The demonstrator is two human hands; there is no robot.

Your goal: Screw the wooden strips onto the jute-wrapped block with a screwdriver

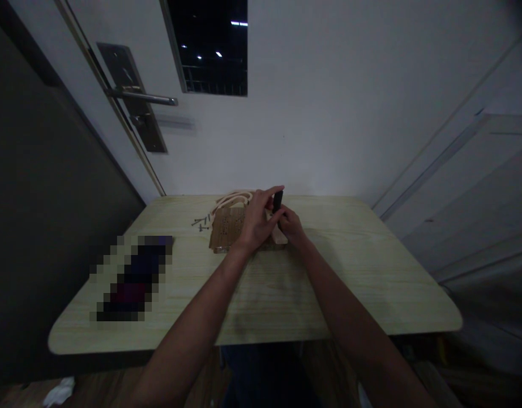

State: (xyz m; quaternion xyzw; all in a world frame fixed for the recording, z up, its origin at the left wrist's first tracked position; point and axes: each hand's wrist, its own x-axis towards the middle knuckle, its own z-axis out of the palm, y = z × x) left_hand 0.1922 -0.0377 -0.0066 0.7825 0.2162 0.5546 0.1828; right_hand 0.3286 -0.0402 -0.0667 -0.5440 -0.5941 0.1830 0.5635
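Note:
My left hand (257, 220) is closed around a short, upright black piece that looks like a tool handle (278, 200), its index finger over the top and its thumb low on the side. Close against it, my right hand (290, 225) has its fingers curled at the base of the black piece; what they pinch is hidden. Below both hands a pale wooden block (279, 237) points toward me. It lies over a flat brown cardboard piece (227, 226) with dark small marks or bits on it. The lower end of the black piece is covered by my fingers.
Curved pale wooden parts (235, 198) lie behind the cardboard. Several screws (201, 222) are scattered to its left. A blurred dark flat object (136, 277) rests on the left of the wood-grain table (371, 283). Beyond stands a white door with a metal handle (150, 98).

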